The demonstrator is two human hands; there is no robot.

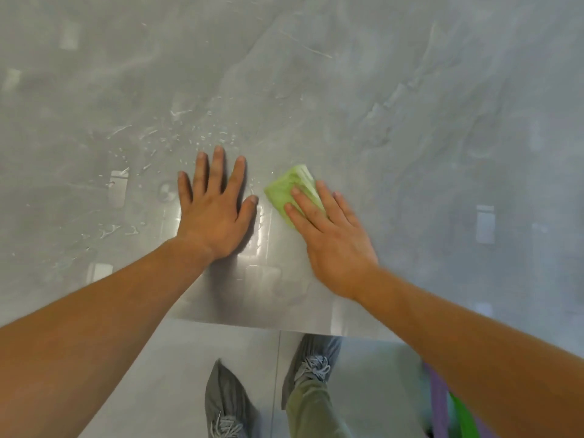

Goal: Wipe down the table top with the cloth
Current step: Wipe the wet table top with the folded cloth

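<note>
The glossy grey marbled table top (pixel 363 99) fills most of the head view. A folded light green cloth (pixel 289 186) lies on it near the front edge. My right hand (pixel 331 238) presses flat on the cloth with straight fingers, covering its near half. My left hand (pixel 215 213) rests flat on the bare table, fingers spread, a little left of the cloth and not touching it. Streaks and droplets of water (pixel 189 134) glisten on the surface just beyond and left of my left hand.
The table's front edge (pixel 252 325) runs just below my wrists. Under it I see the pale tiled floor (pixel 177 374) and my two feet in grey shoe covers (pixel 224 403). A purple and green object (pixel 448 409) sits at the lower right.
</note>
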